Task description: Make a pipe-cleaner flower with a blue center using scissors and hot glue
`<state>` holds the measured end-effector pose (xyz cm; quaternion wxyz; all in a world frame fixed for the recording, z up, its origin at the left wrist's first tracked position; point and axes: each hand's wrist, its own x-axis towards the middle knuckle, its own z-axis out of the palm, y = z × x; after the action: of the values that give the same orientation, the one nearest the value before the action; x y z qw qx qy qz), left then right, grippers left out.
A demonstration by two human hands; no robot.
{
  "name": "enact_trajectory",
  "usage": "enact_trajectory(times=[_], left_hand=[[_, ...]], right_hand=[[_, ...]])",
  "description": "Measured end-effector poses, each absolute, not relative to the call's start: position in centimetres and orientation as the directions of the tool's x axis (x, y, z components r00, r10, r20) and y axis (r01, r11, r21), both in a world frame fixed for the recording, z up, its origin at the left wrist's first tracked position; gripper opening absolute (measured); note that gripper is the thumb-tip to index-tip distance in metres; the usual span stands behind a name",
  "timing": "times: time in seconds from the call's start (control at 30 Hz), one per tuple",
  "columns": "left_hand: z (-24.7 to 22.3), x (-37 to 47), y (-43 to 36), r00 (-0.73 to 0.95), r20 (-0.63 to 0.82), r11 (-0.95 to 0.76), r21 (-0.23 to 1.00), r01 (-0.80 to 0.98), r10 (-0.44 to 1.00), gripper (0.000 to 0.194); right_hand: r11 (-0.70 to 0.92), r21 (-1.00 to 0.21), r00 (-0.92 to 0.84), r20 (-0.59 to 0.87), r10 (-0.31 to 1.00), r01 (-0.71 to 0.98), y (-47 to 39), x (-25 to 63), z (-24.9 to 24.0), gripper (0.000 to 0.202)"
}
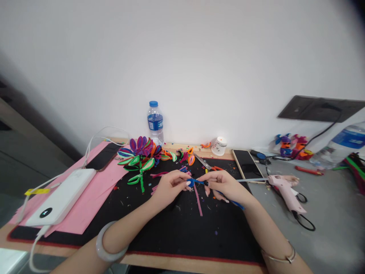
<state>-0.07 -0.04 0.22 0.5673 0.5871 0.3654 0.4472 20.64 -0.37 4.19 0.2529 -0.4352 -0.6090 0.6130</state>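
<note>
A blue pipe cleaner (199,182) is stretched between my two hands above the black mat. Its left end is coiled into a small disc, pinched between the thumb and fingers of my left hand (173,186). My right hand (221,184) grips the straight part, and the loose tail comes out below the palm toward the wrist. Under the hands lies a pink pipe cleaner (197,201), with more purple and pink pieces partly hidden behind my left hand. Left of my hands rests a colourful pipe-cleaner flower (139,156) with green leaves.
Scissors (203,161) lie behind my hands, near a white paper cup (219,146) and a phone (248,164). A pink glue gun (287,193) rests at right. A water bottle (155,123) stands by the wall. At left, a white power bank (61,198) and another phone (105,156) lie on pink sheets (94,201).
</note>
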Motion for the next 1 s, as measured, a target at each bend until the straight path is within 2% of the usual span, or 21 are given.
enact_trajectory(times=[0.4,0.73,1.0], left_hand=[[0.31,-0.04,-0.25,0.319,0.148,-0.126,0.988,-0.088,0.936,0.010],[0.13,-0.07,-0.06,0.315,0.095,-0.080,0.995,-0.062,0.944,0.016],[0.36,-0.08,0.03,0.305,0.128,-0.129,0.991,-0.018,0.944,0.013]], right_hand=[[-0.141,-0.965,-0.482,-0.234,0.844,0.220,-0.40,20.55,4.30,0.030],[-0.145,-0.968,-0.498,-0.229,0.836,0.203,-0.27,20.59,3.96,0.029],[-0.151,-0.965,-0.494,-0.241,0.835,0.214,-0.43,20.46,4.24,0.029]])
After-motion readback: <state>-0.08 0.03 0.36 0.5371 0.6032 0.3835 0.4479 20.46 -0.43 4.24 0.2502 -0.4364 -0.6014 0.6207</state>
